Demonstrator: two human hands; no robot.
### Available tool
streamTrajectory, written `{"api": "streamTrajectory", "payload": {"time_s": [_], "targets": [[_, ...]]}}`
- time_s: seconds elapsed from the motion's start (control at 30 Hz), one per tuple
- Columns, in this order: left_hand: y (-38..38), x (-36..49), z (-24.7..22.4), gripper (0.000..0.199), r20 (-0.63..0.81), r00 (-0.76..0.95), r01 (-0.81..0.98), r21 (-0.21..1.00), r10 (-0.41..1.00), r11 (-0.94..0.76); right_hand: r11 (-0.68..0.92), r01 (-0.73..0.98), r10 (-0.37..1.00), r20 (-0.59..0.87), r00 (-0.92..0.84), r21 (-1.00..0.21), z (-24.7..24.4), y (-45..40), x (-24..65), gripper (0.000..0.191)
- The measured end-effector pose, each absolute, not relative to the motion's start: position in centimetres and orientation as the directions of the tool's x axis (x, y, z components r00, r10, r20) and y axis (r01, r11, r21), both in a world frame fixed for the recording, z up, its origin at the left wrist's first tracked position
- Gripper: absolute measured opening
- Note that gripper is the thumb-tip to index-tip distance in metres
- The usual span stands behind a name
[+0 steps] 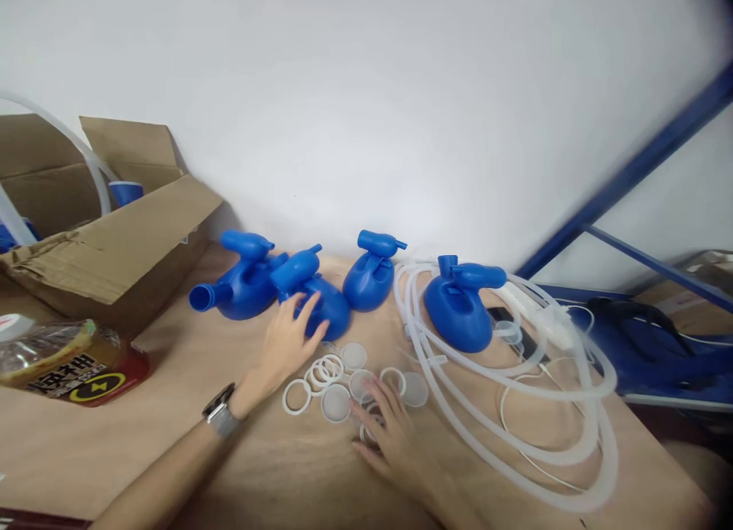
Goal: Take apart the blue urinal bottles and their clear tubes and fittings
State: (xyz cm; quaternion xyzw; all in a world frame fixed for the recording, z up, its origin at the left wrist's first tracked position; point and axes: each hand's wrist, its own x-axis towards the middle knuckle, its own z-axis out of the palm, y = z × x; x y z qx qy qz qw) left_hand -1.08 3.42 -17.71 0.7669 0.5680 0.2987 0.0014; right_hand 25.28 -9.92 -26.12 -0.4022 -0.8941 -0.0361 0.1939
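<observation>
Resting the left hand [291, 337] at the near side of a blue plastic bottle [332, 305], on the desk [275, 476] near the wall [401, 133], with the grip spread apart. Holding the right hand [395, 442] low over thin white rings [297, 412] and round flat discs [335, 404], also with the grip apart. Guessing the bottle to be light, hollow and stiff, maybe a bit slippery; best to hug the fat side. Guessing rings and discs to be very light, easy to drop; best to pinch the rim.
</observation>
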Motion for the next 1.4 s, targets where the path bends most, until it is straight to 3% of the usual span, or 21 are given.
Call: {"api": "streamTrajectory", "payload": {"time_s": [0.07, 0.17, 0.27, 0.33, 0.43, 0.57, 0.8, 0.97, 1.23, 1.3, 1.4], "targets": [[4.9, 0.5, -16.2, 0.066, 0.321, 0.074, 0.904, 0.377, 0.944, -0.2, 0.669, 0.737, 0.71, 0.38, -0.593, -0.1, -25.8, -8.7, 25.1, 0.069], [6.7, 2.8, -15.8, 0.066, 0.26, 0.028, 0.917, 0.377, 0.965, -0.129, 0.653, 0.745, 0.735, 0.354, -0.578, -0.138, -24.4, -7.1, 24.9, 0.071], [8.3, 3.4, -16.6, 0.061, 0.276, 0.049, 0.908, 0.387, 0.96, -0.158, 0.629, 0.739, 0.771, 0.32, -0.551, -0.243, -22.5, -6.1, 25.2, 0.08], [9.3, 2.5, -17.2, 0.053, 0.279, 0.099, 0.9, 0.385, 0.955, -0.206, 0.575, 0.747, 0.814, 0.326, -0.481, -0.334, -21.3, -5.2, 25.7, 0.072], [10.9, -0.2, -17.4, 0.041, 0.277, 0.185, 0.886, 0.368, 0.943, -0.282, 0.439, 0.752, 0.89, 0.351, -0.29, -0.492, -19.9, -2.3, 26.9, 0.06], [12.7, -4.2, -17.4, 0.041, 0.282, 0.227, 0.887, 0.336, 0.932, -0.318, 0.26, 0.709, 0.949, 0.309, -0.062, -0.656, -19.4, 5.1, 27.7, 0.071], [14.3, -8.2, -19.1, 0.054, 0.297, 0.11, 0.91, 0.354, 0.948, -0.217, 0.197, 0.748, 0.965, 0.258, -0.035, -0.633, -20.5, 14.7, 23.9, 0.07], [15.8, -11.4, -20.0, 0.053, 0.344, 0.035, 0.895, 0.407, 0.938, -0.183, 0.276, 0.761, 0.953, 0.268, -0.139, -0.587, -21.4, 14.9, 21.8, 0.064], [15.7, -12.2, -22.2, 0.059, 0.44, -0.176, 0.868, 0.491, 0.881, -0.072, 0.435, 0.695, 0.9, 0.282, -0.332, -0.572, -20.7, 16.7, 16.2, 0.079], [14.7, -12.1, -22.9, 0.063, 0.462, -0.177, 0.868, 0.489, 0.869, -0.083, 0.485, 0.666, 0.874, 0.326, -0.36, -0.567, -20.0, 16.7, 15.5, 0.067], [13.7, -12.1, -23.6, 0.065, 0.502, -0.174, 0.875, 0.473, 0.847, -0.101, 0.488, 0.666, 0.866, 0.41, -0.287, -0.564, -18.5, 15.7, 17.9, 0.034]]}}
